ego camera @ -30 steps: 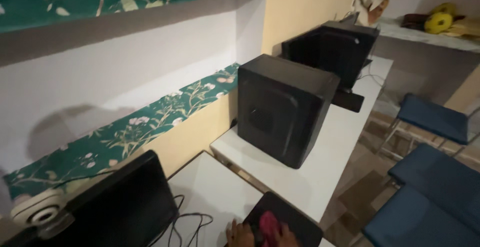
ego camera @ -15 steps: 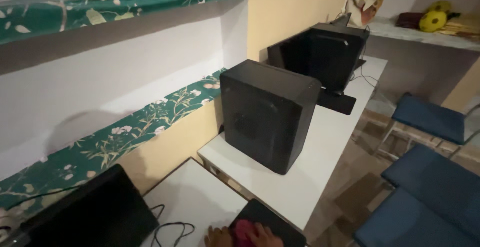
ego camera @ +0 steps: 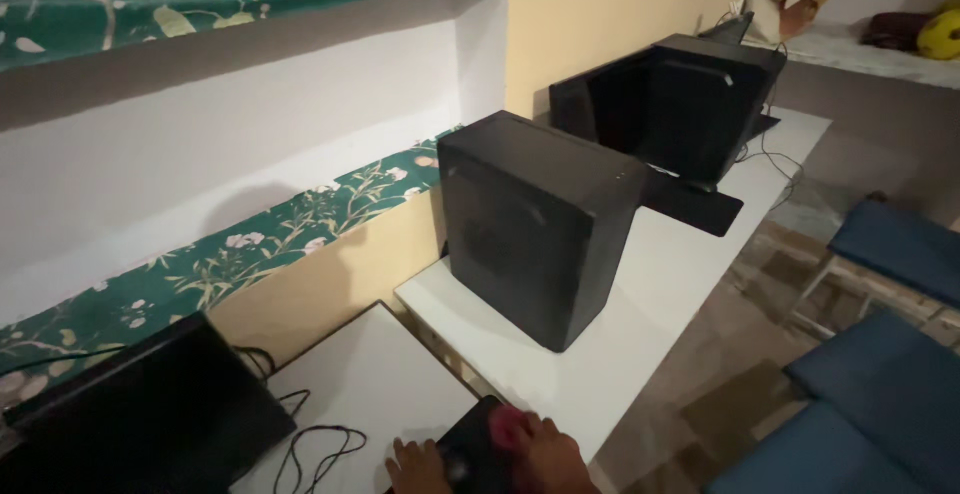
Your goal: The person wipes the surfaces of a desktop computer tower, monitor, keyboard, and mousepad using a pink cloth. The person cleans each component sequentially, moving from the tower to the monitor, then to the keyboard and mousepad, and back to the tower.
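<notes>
At the bottom edge of the view my left hand (ego camera: pixel 413 464) lies with its fingers spread on the white desk (ego camera: pixel 370 384), touching the left side of a flat black object (ego camera: pixel 468 446). My right hand (ego camera: pixel 552 457) presses a blurred pink cloth (ego camera: pixel 508 428) onto that black object. Both hands are partly cut off by the frame's edge. Just behind them a black computer case (ego camera: pixel 530 224) stands upright on a second white desk (ego camera: pixel 650 294).
A black monitor (ego camera: pixel 150 424) with a looped cable (ego camera: pixel 315 449) sits at the left. Another dark monitor (ego camera: pixel 680 104) stands further back. Blue chairs (ego camera: pixel 880 394) fill the right side. A green floral band (ego camera: pixel 250 254) runs along the wall.
The view has swung slightly, so the left monitor shows less. My hands stay on the black object with the pink cloth, shifted a little to the left.
</notes>
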